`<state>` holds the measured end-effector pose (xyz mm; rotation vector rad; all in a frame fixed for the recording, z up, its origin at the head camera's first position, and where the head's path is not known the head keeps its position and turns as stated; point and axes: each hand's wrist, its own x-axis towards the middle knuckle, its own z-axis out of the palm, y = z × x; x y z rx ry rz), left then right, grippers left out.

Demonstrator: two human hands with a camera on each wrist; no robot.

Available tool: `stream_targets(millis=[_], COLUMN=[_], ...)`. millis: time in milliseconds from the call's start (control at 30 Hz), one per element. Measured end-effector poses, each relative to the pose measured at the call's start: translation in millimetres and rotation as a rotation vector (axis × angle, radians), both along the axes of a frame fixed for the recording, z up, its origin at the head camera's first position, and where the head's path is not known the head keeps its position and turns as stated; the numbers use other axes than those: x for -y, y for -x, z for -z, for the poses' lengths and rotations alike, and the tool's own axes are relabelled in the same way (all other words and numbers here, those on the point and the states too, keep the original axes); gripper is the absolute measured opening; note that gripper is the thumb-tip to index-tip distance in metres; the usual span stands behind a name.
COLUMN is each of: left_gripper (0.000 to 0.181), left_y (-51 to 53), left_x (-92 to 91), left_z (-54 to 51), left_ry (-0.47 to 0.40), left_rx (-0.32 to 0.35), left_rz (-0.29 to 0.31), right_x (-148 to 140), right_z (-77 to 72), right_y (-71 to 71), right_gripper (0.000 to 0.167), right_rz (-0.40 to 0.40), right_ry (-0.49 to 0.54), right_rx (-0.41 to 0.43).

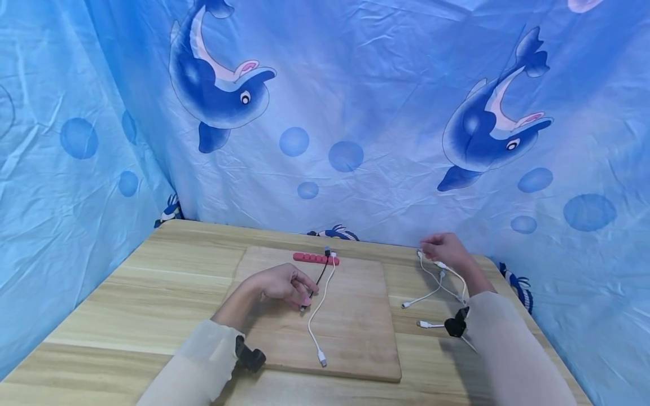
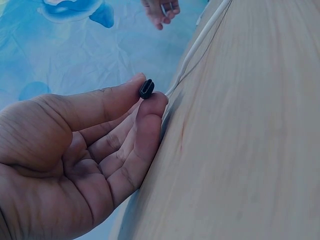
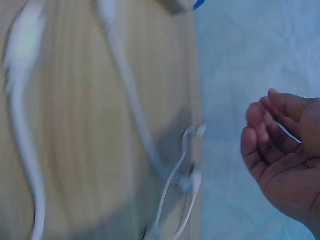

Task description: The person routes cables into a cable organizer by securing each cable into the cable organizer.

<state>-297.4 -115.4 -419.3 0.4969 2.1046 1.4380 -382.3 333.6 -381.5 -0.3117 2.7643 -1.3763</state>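
My left hand (image 1: pixel 284 283) pinches the lower end of a black charging cable (image 1: pixel 321 273) between thumb and fingertips. In the left wrist view its dark oval plug (image 2: pixel 146 89) pokes out above the fingertips. The cable's other end lies at a red cable holder (image 1: pixel 311 257) at the back of a wooden board (image 1: pixel 360 316). Beside it a white cable (image 1: pixel 316 313) runs from the same holder down the board. My right hand (image 1: pixel 449 252), fingers loosely bent and holding nothing, hovers over several white cables (image 1: pixel 429 296) at the table's back right.
The light wooden table (image 1: pixel 127 316) carries the board near its middle. A blue dolphin-print curtain (image 1: pixel 386 84) hangs behind and at both sides. Another white plug (image 1: pixel 426 324) lies beside the right forearm, and its cord passes partly under the sleeve.
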Motion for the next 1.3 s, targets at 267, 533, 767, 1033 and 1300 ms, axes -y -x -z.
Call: stream_targets(millis=[267, 533, 767, 1033, 1300], left_gripper=[0.032, 0.03, 0.031, 0.031, 0.031], left_y=[-1.2, -1.0, -1.1, -1.2, -1.6], left_x=[-0.5, 0.1, 0.0, -0.1, 0.1], left_z=[-0.9, -0.7, -0.8, -1.1, -1.5], left_ry=[0.012, 0.025, 0.019, 0.011, 0.011], left_rx=[-0.011, -0.014, -0.007, -0.009, -0.004], left_rz=[0.003, -0.005, -0.009, -0.001, -0.001], right_x=[-36.4, -55.2, -61.3, -62.1, -56.2], right_z=[13.4, 22.8, 34.9, 50.5, 51.2], right_y=[-10.7, -17.5, -18.0, -13.1, -13.1], right_gripper=[0.03, 0.031, 0.027, 0.023, 0.025], right_rz=[0.095, 0.135, 0.145, 0.164, 0.241], right_ry=[-0.134, -0.186, -0.191, -0.194, -0.275], right_rx=[-0.054, -0.024, 0.049, 0.067, 0.058])
